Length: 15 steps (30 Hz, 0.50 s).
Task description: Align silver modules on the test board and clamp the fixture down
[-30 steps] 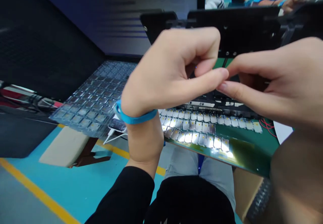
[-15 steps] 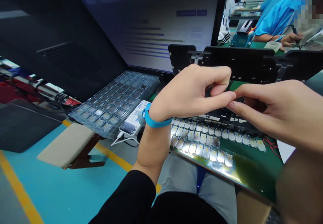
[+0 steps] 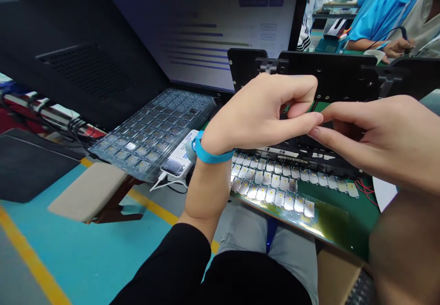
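Note:
My left hand (image 3: 264, 112), with a blue band at its wrist, is closed over the black fixture (image 3: 330, 73), its fingers curled and its thumb tip near the other hand. My right hand (image 3: 374, 135) is closed too, thumb and forefinger pinched together beside the left fingertips. Whatever either pinch holds is too small or hidden to make out. Below the hands, rows of small silvery boards (image 3: 271, 195) lie on the green work surface (image 3: 357, 227).
Left of the hands stand a large monitor (image 3: 206, 30), a clear tray of square parts (image 3: 151, 133) and a white device with a cable (image 3: 178, 160). A beige stool (image 3: 89, 190) is lower left. Another person's hand (image 3: 398, 47) works at upper right.
The whole view has shifted slightly, so most things appear a little higher. My hands keep nearly the same pose, fingertips close together.

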Tool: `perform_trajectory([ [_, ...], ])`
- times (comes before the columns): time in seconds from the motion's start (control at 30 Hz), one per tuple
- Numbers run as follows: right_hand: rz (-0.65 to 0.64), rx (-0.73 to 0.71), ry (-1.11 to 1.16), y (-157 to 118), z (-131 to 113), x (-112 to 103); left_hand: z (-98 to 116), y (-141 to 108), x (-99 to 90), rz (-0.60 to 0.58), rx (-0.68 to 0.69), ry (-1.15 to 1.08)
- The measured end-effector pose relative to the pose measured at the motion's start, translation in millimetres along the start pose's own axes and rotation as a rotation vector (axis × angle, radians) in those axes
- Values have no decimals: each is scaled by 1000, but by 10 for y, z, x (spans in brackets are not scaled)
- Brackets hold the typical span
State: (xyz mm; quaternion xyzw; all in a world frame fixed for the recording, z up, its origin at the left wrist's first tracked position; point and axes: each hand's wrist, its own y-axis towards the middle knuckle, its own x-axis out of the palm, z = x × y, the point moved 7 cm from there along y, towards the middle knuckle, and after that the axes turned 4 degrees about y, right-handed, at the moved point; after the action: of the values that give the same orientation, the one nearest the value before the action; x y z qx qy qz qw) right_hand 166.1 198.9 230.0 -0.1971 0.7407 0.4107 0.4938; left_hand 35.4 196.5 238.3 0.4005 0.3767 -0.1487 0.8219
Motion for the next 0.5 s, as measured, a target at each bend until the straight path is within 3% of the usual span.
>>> perform_trajectory([
  [0.3, 13, -7, -3, -4, 31, 13, -3, 8, 13, -24, 1, 38],
  [0.5, -38, 54, -20, -17, 54, 26, -9, -2, 50, -86, -21, 182],
])
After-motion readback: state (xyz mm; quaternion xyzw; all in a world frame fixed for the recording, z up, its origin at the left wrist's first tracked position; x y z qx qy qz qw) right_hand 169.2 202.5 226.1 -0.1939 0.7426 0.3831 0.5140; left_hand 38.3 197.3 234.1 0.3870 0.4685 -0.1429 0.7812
